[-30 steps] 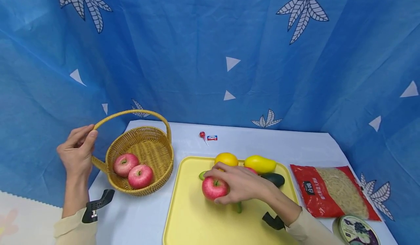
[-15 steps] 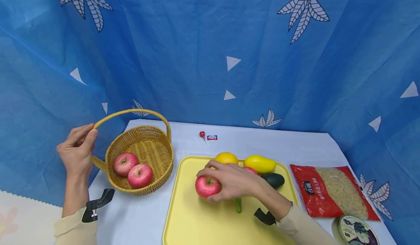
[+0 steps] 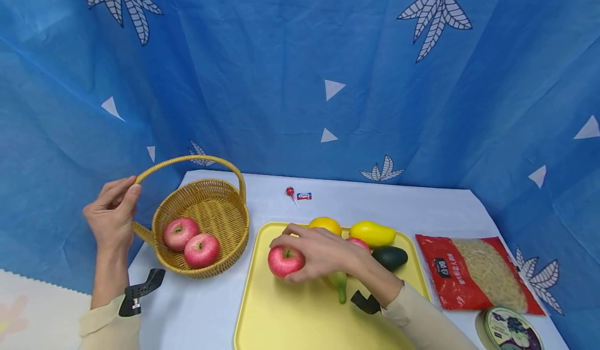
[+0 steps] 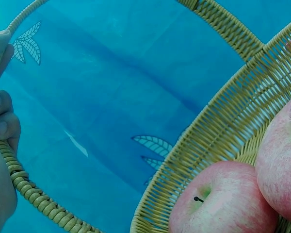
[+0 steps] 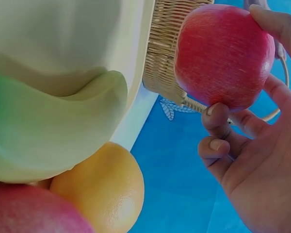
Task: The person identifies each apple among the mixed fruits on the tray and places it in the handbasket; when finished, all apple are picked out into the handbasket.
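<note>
My left hand [image 3: 111,212] grips the arched handle [image 3: 192,159] of a round wicker basket [image 3: 238,248] on the left of the table. Two pink-red apples [image 3: 201,250] lie inside, and the left wrist view shows fingers curled round the handle. My right hand [image 3: 323,253] holds another red apple [image 3: 285,261] between thumb and fingers, above the left part of a yellow tray [image 3: 290,324]. In the right wrist view this apple [image 5: 225,58] is lifted clear of the tray. Beneath the right hand, a green banana [image 3: 341,287] is partly hidden.
At the tray's back lie an orange [image 3: 325,225], a yellow mango-like fruit [image 3: 372,234], a dark green fruit or vegetable [image 3: 391,258] and a partly hidden red fruit [image 3: 358,243]. A lollipop [image 3: 290,191], small wrapped candy [image 3: 304,196], pasta bag [image 3: 478,272] and round tin [image 3: 511,329] surround the tray.
My right hand has carried the apple leftward and slightly up over the tray, uncovering more of the banana. The left hand and basket stay in place.
</note>
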Motion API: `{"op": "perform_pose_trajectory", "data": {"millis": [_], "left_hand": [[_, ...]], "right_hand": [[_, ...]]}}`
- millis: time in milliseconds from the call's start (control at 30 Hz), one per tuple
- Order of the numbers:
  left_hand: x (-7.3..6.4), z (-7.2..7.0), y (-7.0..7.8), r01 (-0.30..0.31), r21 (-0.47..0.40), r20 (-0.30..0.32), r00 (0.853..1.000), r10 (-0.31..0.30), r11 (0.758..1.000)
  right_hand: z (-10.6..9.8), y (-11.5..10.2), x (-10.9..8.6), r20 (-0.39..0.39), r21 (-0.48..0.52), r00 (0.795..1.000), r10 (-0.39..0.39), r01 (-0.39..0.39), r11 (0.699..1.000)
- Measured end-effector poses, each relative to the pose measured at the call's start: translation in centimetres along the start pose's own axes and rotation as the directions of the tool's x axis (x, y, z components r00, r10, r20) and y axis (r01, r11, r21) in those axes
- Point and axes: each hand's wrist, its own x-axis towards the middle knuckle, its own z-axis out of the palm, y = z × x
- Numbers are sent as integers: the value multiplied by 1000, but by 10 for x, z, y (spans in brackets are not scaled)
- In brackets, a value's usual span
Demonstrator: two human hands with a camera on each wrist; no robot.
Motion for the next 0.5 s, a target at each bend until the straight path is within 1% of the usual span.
{"op": "perform_pose_trajectory", "data": {"millis": [233,500], "left_hand": [[0,0,0,8,11,6,1000,-8,1000],[0,-1,0,14,16,11,1000,-14,1000]], "right_hand": [[-2,0,8,2,7,1000,-5,5,1000],[-4,-5,17,-7,10,999,-42,43,999]]}}
